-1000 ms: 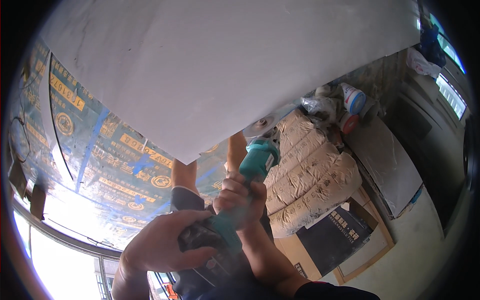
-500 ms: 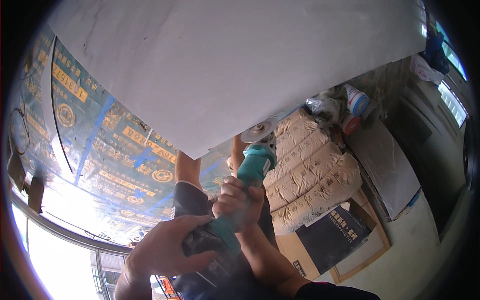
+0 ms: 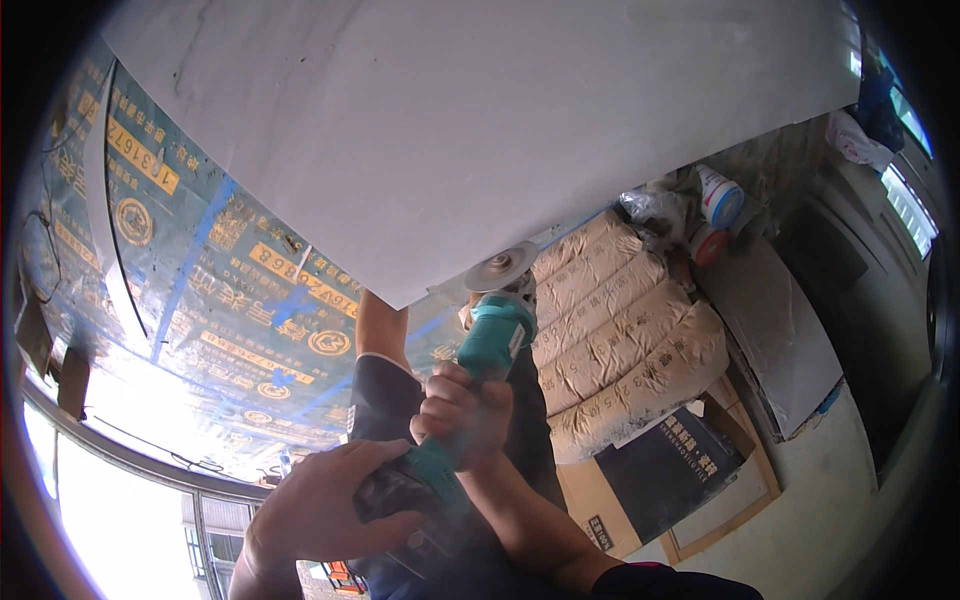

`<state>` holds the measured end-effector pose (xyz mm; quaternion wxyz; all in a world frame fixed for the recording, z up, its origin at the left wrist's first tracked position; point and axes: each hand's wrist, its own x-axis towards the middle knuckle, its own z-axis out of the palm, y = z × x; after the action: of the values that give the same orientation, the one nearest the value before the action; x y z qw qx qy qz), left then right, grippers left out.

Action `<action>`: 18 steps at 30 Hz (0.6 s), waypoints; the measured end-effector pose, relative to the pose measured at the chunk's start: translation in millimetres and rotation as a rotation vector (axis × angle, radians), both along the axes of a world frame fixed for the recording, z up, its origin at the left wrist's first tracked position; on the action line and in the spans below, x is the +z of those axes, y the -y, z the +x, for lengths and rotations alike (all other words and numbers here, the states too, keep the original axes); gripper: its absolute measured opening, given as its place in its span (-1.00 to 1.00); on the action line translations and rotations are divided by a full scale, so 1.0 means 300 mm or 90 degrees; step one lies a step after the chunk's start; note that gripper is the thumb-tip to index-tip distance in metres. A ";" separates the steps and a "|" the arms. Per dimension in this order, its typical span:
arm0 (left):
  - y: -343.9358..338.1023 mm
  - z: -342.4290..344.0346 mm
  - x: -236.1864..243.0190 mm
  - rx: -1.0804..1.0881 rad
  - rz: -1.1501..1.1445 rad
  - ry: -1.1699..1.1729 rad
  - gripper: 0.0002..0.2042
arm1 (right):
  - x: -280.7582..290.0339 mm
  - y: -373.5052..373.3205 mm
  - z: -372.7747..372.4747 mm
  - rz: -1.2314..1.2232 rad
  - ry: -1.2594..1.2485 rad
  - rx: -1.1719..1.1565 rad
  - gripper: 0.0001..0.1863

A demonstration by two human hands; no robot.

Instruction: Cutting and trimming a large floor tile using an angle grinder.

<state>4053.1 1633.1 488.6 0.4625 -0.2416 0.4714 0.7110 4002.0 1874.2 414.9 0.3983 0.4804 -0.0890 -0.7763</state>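
Note:
A teal and black angle grinder [image 3: 492,338] runs up from my body, its round disc [image 3: 503,268] at the lower edge of a large pale grey slab [image 3: 480,130]. My right hand [image 3: 462,415] is closed round the grinder's middle. Lower down, my left hand [image 3: 325,505] grips the black rear end, with the thumb on the near side. Whether the disc touches the slab's edge or sits just off it, I cannot tell. Haze blurs the rear of the tool. The slab's near corner juts out left of the disc, above my bare knee.
Tan filled sacks [image 3: 630,340] lie in a pile right of the grinder. Below them is an open cardboard box [image 3: 610,505] with a black panel. Tubs [image 3: 718,198] and plastic bags stand beyond. Printed green sheeting [image 3: 240,270] covers the floor at left, with a thin pale strip [image 3: 118,270] on it.
The grinder and its disc have shifted slightly left along the slab's edge, toward the near corner. My right hand has moved left with it; both hands keep their hold.

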 end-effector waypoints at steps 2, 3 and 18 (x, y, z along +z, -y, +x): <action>0.011 -0.008 0.004 -0.005 0.004 0.010 -0.27 | 0.004 0.008 0.003 0.003 0.004 0.002 -0.74; 0.012 -0.005 0.007 -0.005 0.004 0.011 -0.27 | 0.005 0.011 0.007 -0.002 0.002 -0.001 -0.74; -0.001 0.048 0.050 -0.010 -0.024 0.033 -0.25 | 0.007 0.012 0.079 -0.037 0.030 -0.012 -0.74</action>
<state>4067.5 1633.4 503.6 0.4755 -0.2651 0.4741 0.6920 4025.8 1870.7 417.0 0.4025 0.4858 -0.1249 -0.7658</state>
